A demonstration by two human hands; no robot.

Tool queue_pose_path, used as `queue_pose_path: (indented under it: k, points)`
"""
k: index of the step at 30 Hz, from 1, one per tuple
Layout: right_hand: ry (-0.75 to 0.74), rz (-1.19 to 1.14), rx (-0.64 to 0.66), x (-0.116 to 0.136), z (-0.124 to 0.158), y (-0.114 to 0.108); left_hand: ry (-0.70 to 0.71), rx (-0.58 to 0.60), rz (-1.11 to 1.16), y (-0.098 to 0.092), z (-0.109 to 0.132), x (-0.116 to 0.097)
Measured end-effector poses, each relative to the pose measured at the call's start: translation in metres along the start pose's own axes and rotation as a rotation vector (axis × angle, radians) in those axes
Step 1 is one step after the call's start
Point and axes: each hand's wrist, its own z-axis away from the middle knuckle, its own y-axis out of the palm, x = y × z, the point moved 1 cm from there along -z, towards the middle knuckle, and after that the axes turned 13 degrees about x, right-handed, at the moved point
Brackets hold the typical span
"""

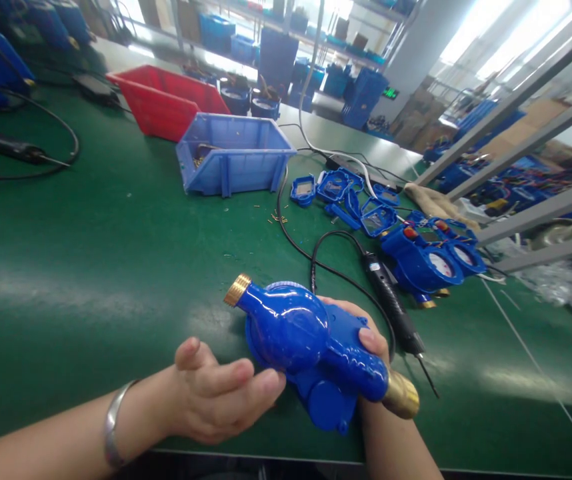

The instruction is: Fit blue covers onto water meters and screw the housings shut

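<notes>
A blue water meter (pixel 291 327) with threaded brass ends is held over the near side of the green bench, its rounded back facing me. My right hand (pixel 373 340) grips it from the right, thumb on the body and the other fingers mostly hidden behind it. Just left of the meter is my left hand (pixel 226 393), palm up with fingers stretched out, the fingertips at the meter's lower edge. Whether they touch it, I cannot tell. Right of the meter lies a black electric screwdriver (pixel 393 303) with its bit pointing toward me.
A light-blue bin (pixel 246 170) and a red bin (pixel 166 100) stand further back. Several blue plastic covers (pixel 336 187) and small brass screws (pixel 279 218) lie beyond the meter. Two more meters (pixel 431 260) sit at right. Another screwdriver (pixel 6 141) rests at left; cables cross the bench (pixel 91 253).
</notes>
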Motion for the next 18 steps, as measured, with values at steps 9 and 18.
queue_pose_path:
  k: [9, 18]
  points:
    - [0.064, 0.004, 0.003, -0.002, -0.003, -0.003, 0.575, -0.048, -0.797, -0.011, -0.046, -0.014]
    - [0.182, 0.045, 0.189, 0.023, -0.021, 0.03, -0.128, 0.032, -0.201, -0.056, -0.061, 0.006]
